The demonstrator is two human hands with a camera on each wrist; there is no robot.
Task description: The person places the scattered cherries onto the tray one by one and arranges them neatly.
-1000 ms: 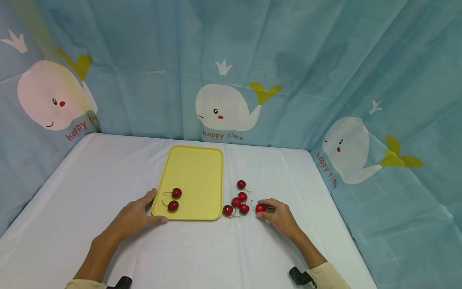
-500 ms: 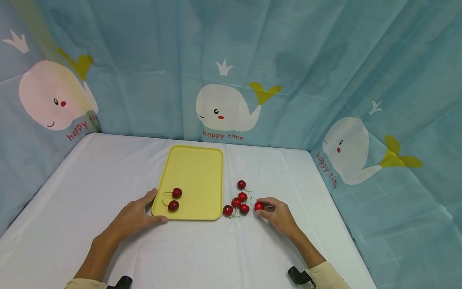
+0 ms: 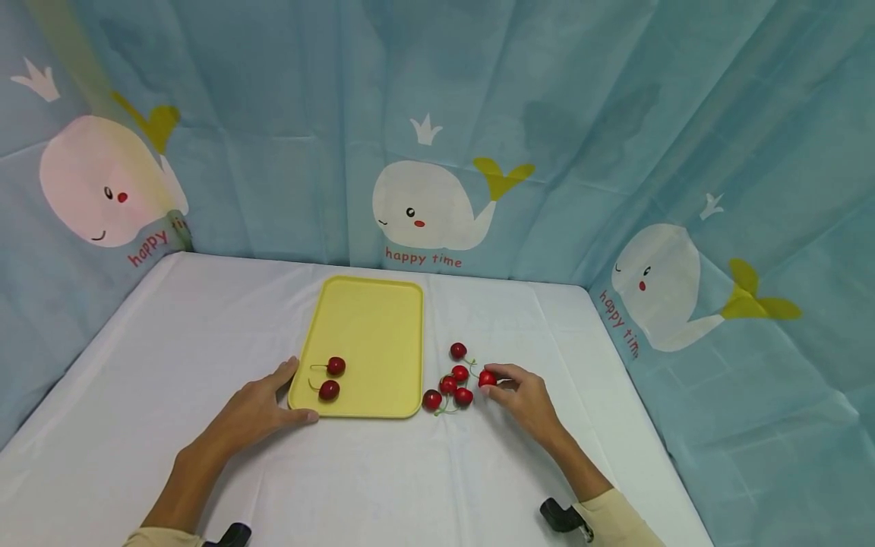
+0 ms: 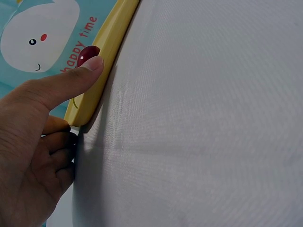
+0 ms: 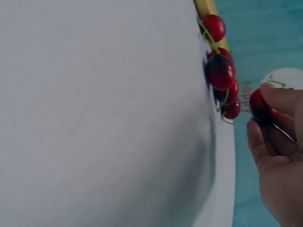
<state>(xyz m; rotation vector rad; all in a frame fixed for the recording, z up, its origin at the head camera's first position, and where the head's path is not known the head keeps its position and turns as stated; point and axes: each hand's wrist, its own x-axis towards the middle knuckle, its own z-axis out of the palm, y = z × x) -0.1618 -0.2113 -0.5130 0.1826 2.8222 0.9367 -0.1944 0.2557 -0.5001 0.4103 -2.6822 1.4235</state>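
Observation:
In the head view a yellow tray (image 3: 372,342) lies on the white cloth with two dark red cherries (image 3: 329,390) near its left side, stems on. My left hand (image 3: 254,410) holds the tray's near left corner, thumb at the front rim and fingers at the left side. The left wrist view shows the thumb (image 4: 78,84) over the tray's edge (image 4: 90,101). My right hand (image 3: 522,403) pinches a red cherry (image 3: 487,379) between thumb and fingertips; in the right wrist view this cherry (image 5: 260,106) hangs above the cloth.
Several loose cherries (image 3: 447,385) lie clustered just right of the tray, with a single cherry (image 3: 458,350) a little behind them. White cloth (image 3: 383,479) covers the table. A blue whale-print curtain (image 3: 287,190) rises along the back and sides.
My right hand has lifted the pinched cherry and moved it slightly up and to the left. The left hand and the tray have stayed in place.

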